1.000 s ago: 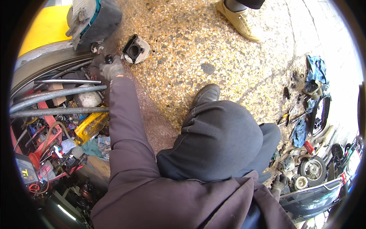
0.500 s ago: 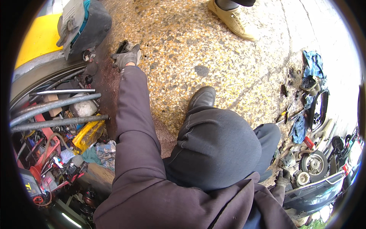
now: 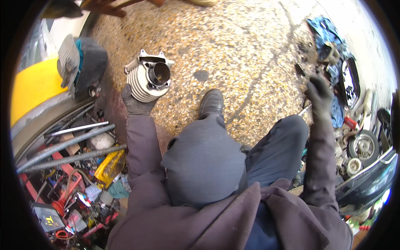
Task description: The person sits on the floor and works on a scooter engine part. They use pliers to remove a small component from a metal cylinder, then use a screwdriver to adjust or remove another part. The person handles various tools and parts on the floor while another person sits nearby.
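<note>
Yellow panel: stands at your far left, its lower edge meeting a grey band.
Parts heap: mixed bits below that panel, with a red funnel, a yellow plastic piece and metal tubes lying across; whether one container holds it all, you cannot tell.
Dark grey box: just right of the panel, a teal strip along its pale left side; its contents are hidden.
Left hand: gloved, closed around the lower left of the finned cylinder.
Finned cylinder: in your left hand, over the speckled floor, tilted, its round bore facing up with a dark inside.
Right hand: gloved, blurred, fingers curled in; you cannot tell whether it grips anything.
Blue cloth: beyond your right hand, a dirty cup-like part against it.
Black-rimmed piece: pale patches showing within its rim.
Wheel: below that, among parts.
</note>
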`<state>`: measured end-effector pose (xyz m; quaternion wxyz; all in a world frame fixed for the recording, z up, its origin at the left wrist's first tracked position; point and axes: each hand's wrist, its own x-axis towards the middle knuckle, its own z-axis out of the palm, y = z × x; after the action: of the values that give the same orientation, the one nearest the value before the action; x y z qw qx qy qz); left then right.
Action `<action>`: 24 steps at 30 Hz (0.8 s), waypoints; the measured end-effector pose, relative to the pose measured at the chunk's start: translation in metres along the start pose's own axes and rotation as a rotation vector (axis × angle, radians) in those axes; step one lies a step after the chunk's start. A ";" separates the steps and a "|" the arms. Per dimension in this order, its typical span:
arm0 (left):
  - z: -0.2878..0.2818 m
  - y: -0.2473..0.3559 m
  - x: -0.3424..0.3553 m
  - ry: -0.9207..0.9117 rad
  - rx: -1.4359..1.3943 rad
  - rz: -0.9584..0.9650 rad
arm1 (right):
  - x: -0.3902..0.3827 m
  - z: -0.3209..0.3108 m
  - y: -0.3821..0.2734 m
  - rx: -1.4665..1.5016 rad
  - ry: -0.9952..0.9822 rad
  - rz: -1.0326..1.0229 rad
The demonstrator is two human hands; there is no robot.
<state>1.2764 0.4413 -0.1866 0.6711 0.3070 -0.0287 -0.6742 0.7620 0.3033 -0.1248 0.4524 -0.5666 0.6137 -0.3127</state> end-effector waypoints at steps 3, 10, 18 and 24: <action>0.042 -0.038 0.015 0.054 0.105 -0.029 | 0.012 0.090 -0.041 0.201 -0.298 -0.183; 0.106 -0.107 0.028 0.015 0.100 -0.183 | -0.011 0.121 -0.059 0.241 -0.418 -0.290; 0.137 -0.142 0.041 -0.017 0.117 -0.401 | -0.026 0.092 -0.027 0.239 -0.266 -0.258; 0.154 -0.159 0.043 -0.189 0.283 -0.388 | -0.035 0.061 -0.018 0.215 -0.102 -0.127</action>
<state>1.0693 0.3596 -0.1500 0.4741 0.3332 -0.1261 -0.8052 0.8231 0.3427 -0.1260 0.5202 -0.5678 0.5158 -0.3755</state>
